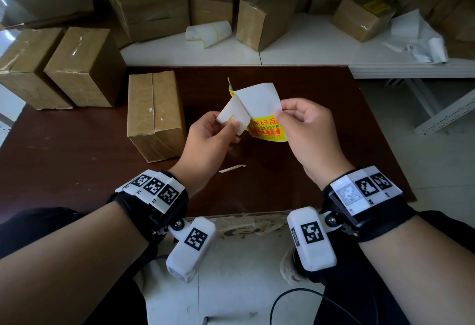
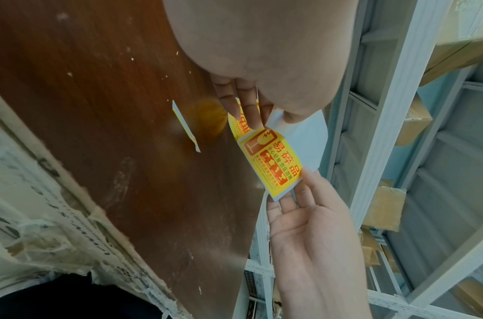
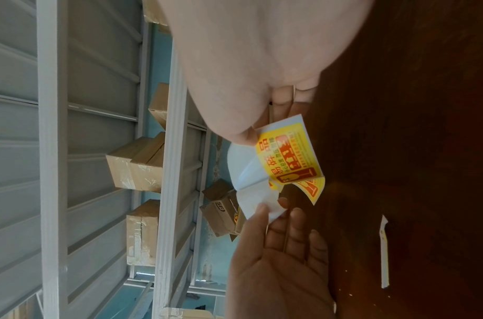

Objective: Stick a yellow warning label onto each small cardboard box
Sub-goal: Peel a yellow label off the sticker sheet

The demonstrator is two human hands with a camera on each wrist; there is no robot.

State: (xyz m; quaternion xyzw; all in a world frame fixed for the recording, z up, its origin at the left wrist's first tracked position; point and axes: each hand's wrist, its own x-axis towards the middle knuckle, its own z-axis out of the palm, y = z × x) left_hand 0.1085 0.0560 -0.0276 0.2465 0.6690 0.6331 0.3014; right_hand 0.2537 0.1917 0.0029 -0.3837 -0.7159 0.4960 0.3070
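Above the dark brown table both hands hold a folded strip of white backing paper that carries a yellow warning label with red print. My left hand pinches the strip's left end and my right hand pinches its right end. The left wrist view shows the label face on, and the right wrist view shows the label beside a second one curling off at the fold. A small cardboard box without a label lies on the table just left of the hands.
Two more bare boxes stand at the table's left end. A thin paper scrap lies near my left wrist. Behind, a white shelf holds several boxes, some labelled, a curled backing sheet and crumpled paper.
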